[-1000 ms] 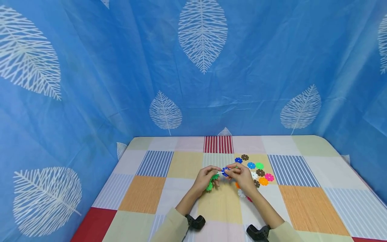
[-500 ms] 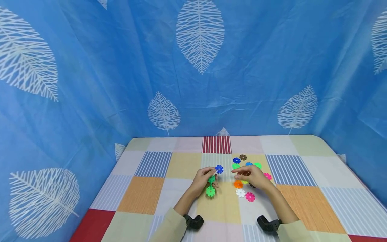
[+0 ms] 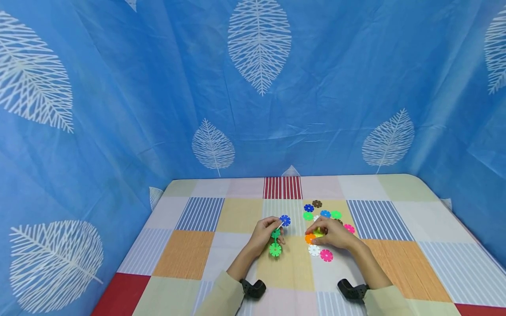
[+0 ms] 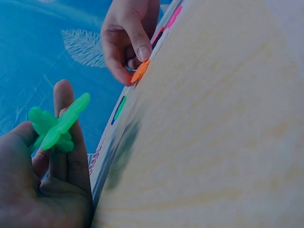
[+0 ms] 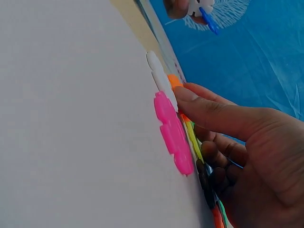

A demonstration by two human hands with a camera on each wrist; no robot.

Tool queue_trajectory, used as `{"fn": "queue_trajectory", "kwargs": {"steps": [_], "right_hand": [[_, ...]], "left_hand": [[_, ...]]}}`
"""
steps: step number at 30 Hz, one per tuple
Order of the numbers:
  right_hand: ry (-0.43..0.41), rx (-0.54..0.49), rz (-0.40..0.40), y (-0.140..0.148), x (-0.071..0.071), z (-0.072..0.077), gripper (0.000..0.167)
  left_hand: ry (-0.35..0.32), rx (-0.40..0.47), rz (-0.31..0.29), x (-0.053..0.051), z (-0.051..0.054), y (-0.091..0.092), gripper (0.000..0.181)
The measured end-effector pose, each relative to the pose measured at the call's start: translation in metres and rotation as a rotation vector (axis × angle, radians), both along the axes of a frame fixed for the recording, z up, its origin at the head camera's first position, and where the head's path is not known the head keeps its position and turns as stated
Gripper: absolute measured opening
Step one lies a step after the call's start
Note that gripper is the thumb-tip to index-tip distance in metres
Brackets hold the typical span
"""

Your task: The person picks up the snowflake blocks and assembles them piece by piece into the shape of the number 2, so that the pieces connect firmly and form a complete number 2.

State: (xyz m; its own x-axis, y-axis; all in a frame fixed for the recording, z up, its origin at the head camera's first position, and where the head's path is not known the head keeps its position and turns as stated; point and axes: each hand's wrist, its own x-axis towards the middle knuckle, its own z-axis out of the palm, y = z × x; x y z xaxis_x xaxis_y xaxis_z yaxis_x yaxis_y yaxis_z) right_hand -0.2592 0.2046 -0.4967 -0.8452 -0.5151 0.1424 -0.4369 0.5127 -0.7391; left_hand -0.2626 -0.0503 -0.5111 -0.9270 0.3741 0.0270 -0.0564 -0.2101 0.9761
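Note:
My left hand (image 3: 262, 236) holds a small chain of notched plastic snowflake discs above the table. Two green discs (image 3: 275, 250) hang at its lower end. A white disc (image 5: 194, 7), seen nearly edge-on in the head view, links up to a blue disc (image 3: 285, 220) beyond the fingertips. Over at the loose discs, my right hand (image 3: 337, 233) pinches an orange disc (image 3: 310, 239) between thumb and index finger, low at the tabletop. A yellow disc (image 3: 318, 234) lies partly covered beneath that hand. Nearer me are a white disc (image 3: 314, 250) and a pink disc (image 3: 326, 255).
Behind the right hand lie more loose discs: a dark blue disc (image 3: 309, 208), a brown disc (image 3: 317, 204), a light blue disc (image 3: 325, 213) and several others. A patchwork cloth (image 3: 189, 254) covers the table. Blue leaf-printed curtains (image 3: 324, 87) enclose the back and sides.
My right hand let go of the blue disc, which stays on the chain in my left hand. It moved right to the loose discs and took hold of the orange one.

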Motion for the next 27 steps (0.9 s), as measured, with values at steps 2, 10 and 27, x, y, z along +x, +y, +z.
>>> {"fn": "queue_trajectory", "kwargs": {"steps": [2,10,27], "right_hand": [[-0.004,-0.010,-0.009,-0.001,-0.001,0.000,0.021],[-0.056,-0.232,-0.113,-0.018,0.000,0.005,0.017],[0.110,-0.291,-0.221,-0.053,0.025,0.040,0.006]], "left_hand": [[-0.003,-0.001,0.004,0.000,0.001,0.000,0.027],[-0.011,-0.029,-0.008,0.000,0.000,0.000,0.027],[0.020,-0.084,-0.066,0.001,0.003,0.000,0.031]]}}
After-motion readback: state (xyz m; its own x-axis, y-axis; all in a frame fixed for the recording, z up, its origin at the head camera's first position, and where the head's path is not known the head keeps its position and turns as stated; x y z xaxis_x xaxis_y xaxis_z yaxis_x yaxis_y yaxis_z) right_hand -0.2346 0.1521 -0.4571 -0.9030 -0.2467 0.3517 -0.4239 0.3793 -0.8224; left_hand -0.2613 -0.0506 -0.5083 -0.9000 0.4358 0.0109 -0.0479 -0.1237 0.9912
